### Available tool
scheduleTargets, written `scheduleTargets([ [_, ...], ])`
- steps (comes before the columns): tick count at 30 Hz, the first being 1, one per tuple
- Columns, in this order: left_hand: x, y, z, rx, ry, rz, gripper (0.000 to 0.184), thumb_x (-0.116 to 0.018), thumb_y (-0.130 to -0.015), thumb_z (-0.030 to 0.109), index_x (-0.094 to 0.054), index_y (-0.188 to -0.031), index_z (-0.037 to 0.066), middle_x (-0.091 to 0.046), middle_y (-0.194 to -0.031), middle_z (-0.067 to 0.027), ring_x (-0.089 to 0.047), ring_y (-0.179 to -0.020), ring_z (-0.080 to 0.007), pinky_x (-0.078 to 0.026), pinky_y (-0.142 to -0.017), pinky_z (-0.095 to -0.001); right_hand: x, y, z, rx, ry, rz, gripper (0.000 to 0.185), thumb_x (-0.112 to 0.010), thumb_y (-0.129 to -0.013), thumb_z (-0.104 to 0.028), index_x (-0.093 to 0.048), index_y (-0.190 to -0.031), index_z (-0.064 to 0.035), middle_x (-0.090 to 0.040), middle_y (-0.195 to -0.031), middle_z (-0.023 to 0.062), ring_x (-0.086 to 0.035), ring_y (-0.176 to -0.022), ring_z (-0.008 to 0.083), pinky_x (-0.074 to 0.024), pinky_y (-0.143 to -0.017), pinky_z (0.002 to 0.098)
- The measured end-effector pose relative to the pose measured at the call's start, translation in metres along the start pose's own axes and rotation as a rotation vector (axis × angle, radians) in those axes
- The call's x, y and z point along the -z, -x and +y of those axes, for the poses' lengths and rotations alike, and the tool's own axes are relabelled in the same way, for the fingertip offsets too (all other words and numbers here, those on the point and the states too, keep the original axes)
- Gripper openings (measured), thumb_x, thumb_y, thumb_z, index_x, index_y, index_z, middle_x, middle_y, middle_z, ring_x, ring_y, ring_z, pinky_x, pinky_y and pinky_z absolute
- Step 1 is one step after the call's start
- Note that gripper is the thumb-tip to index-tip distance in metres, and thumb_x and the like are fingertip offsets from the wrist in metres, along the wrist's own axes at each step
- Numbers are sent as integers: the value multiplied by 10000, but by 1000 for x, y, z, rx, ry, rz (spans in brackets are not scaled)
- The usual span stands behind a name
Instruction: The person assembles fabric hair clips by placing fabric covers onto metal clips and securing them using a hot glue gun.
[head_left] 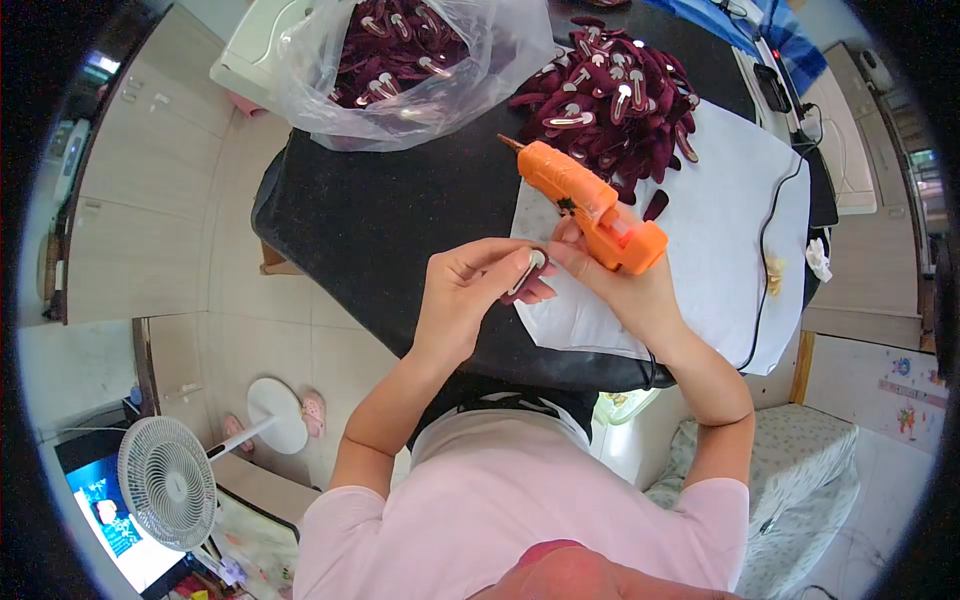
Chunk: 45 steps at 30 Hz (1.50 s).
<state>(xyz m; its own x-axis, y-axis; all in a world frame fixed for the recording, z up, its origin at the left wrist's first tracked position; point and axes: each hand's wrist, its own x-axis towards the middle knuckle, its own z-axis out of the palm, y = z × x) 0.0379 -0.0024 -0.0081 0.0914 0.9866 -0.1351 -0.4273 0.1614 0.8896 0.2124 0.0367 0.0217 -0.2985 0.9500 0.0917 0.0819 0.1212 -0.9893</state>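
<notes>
My left hand (468,290) pinches a maroon fabric hair clip (530,272) with a metal snap and a pale patch, over the table's near edge. In my right hand (625,290) is an orange hot glue gun (572,185), its nozzle pointing up and to the left, away from the clip. The right thumb and fingertips reach over to the clip's edge. Beyond the glue gun lies a heap of similar maroon clips (630,95). A single maroon piece (656,205) rests apart from the heap on the white paper (745,190).
A clear plastic bag (505,60) holding more maroon clips stands at the back left of the black table (360,210). The black cord (768,225) runs across the paper's right side. Crumpled tissue (818,260) lies at the right edge. A white fan (170,483) stands at lower left.
</notes>
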Motion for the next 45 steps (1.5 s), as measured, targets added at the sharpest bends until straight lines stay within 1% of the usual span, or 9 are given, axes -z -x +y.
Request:
scheduleTargets([
  [2,-2,-1,0,-1,23,-18,205,-554,-903,73,-635,-1021,-73,-668,-878,-134,-666,-690,-191,-559,-640,-288,0,-1,8,58,10,-32,255,-721,-778,-42,-588,-995,-36,-637,-867,10,-590,-789,80,-482,-723,236],
  [8,-2,0,0,16,21,-6,219,-557,-901,69,-626,-1044,-82,-669,-878,-133,-676,-725,-197,-540,-645,-272,-2,-2,3,-30,12,-76,197,-662,-801,33,-545,-951,-18,-617,-894,37,-578,-827,81,-471,-747,230],
  [11,-1,0,1,12,1,-2,210,-561,-897,65,-633,-1036,-75,-673,-871,-128,-675,-726,-186,-525,-633,-260,-2,-1,8,-49,-49,-60,254,-729,-769,-55,-578,-973,-37,-623,-871,4,-583,-809,75,-478,-738,237],
  [15,2,1,1,-8,-39,-12,190,-580,-885,58,-646,-1011,-69,-678,-867,-125,-668,-722,-166,-520,-633,-256,-4,0,3,-30,11,-56,266,-738,-740,-49,-580,-954,-43,-629,-866,32,-605,-799,130,-481,-734,266],
  [21,-2,4,4,-35,-15,-39,204,-569,-874,-41,-625,-1064,-88,-668,-939,-144,-671,-815,-191,-552,-770,-282,-5,1,5,63,229,8,296,-763,-688,-48,-586,-924,-53,-631,-846,72,-619,-793,219,-479,-723,309],
  [24,-8,4,1,-47,-2,24,184,-595,-836,-41,-649,-1008,-76,-681,-843,-142,-665,-723,-168,-537,-652,-251,-5,1,7,62,209,17,283,-757,-695,-47,-581,-917,-50,-637,-838,68,-629,-779,211,-485,-711,307],
  [27,0,3,1,4,-28,-52,202,-575,-866,-51,-625,-1057,-94,-664,-934,-155,-672,-815,-202,-565,-774,-304,-7,1,6,38,125,1,243,-733,-730,-38,-568,-908,-35,-652,-804,64,-660,-727,186,-506,-665,284],
  [30,-3,2,0,-6,-17,10,191,-594,-834,-40,-643,-1013,-81,-680,-848,-152,-666,-718,-178,-536,-645,-256,-10,0,-6,7,74,-19,202,-706,-765,-28,-556,-900,-23,-660,-764,60,-680,-674,159,-522,-613,256],
  [45,0,1,1,25,12,-13,156,-609,-839,-2,-643,-985,-48,-677,-831,-136,-680,-711,-193,-564,-622,-275,-9,-1,12,56,72,17,211,-708,-764,-49,-590,-940,-42,-663,-763,43,-647,-668,105,-516,-629,252],
])
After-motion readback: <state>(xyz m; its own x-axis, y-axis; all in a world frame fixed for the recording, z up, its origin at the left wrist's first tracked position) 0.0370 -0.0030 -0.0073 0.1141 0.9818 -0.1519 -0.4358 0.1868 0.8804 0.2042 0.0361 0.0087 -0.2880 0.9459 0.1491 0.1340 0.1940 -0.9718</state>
